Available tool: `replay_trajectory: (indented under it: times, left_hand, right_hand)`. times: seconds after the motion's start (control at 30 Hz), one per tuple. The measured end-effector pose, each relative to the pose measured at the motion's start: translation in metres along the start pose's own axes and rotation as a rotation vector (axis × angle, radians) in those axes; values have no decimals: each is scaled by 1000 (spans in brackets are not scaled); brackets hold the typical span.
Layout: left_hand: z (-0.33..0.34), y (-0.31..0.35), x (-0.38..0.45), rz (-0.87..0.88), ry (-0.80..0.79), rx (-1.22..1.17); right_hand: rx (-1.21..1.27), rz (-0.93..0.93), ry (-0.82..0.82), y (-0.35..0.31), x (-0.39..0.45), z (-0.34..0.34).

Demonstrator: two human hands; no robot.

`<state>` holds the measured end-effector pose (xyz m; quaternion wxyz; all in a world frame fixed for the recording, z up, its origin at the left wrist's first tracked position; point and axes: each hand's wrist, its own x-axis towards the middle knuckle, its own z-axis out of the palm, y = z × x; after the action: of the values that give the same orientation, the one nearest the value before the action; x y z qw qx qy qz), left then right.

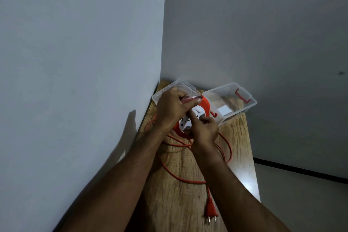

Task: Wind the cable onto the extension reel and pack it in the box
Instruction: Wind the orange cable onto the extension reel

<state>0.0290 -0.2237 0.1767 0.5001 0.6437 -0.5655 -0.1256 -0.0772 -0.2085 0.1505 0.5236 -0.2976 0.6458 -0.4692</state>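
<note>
An orange extension reel [205,106] with a white socket face stands tilted on the wooden table [235,141]. My left hand [172,108] grips its clear handle at the top. My right hand [204,128] pinches the white centre of the reel with curled fingers. The orange cable [227,147] lies in loose loops on the table around and in front of the reel. Its plug [211,211] rests near the front edge. A clear plastic box [250,102] with red latches sits open behind the reel, to the right.
The box's clear lid [180,85] lies behind my left hand in the corner. Grey walls close in the table on the left and behind. The table's right edge drops off to a floor with a dark line.
</note>
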Motion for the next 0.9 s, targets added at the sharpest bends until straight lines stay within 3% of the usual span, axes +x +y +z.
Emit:
replay_trajectory:
  times: [0.07, 0.1, 0.23, 0.37, 0.43, 0.47, 0.57, 0.6, 0.7, 0.9]
  left_hand:
    - [3, 0, -3, 44, -4, 54]
    - [4, 1, -4, 63, -9, 80]
    - [2, -2, -1, 102, -62, 121]
    - [-1, -3, 2, 64, -137, 52]
    - [-1, -4, 5, 29, -157, 16]
    - [-1, -5, 7, 19, -163, 15]
    - [-3, -3, 14, 10, -165, 28]
    - [-5, -3, 16, 2, -174, 32]
    - [-7, -2, 23, -39, -213, 19]
    - [-21, 1, 31, -56, -297, -16]
  right_hand:
    - [363, 392, -66, -9, -3, 5]
    - [485, 487, -93, -14, -7, 6]
    - [592, 528, -206, -31, -28, -5]
    - [575, 480, -201, -23, -31, -15]
    - [424, 309, -138, -13, -36, -20]
    - [285, 121, -77, -7, -40, -24]
    - [-417, -799, 76, 7, -35, -35]
    - [-619, -1004, 65, 8, -31, -35]
    - [-1021, -1220, -45, 9, -18, -35]
    - [-1230, -1424, -265, -2, -6, -49]
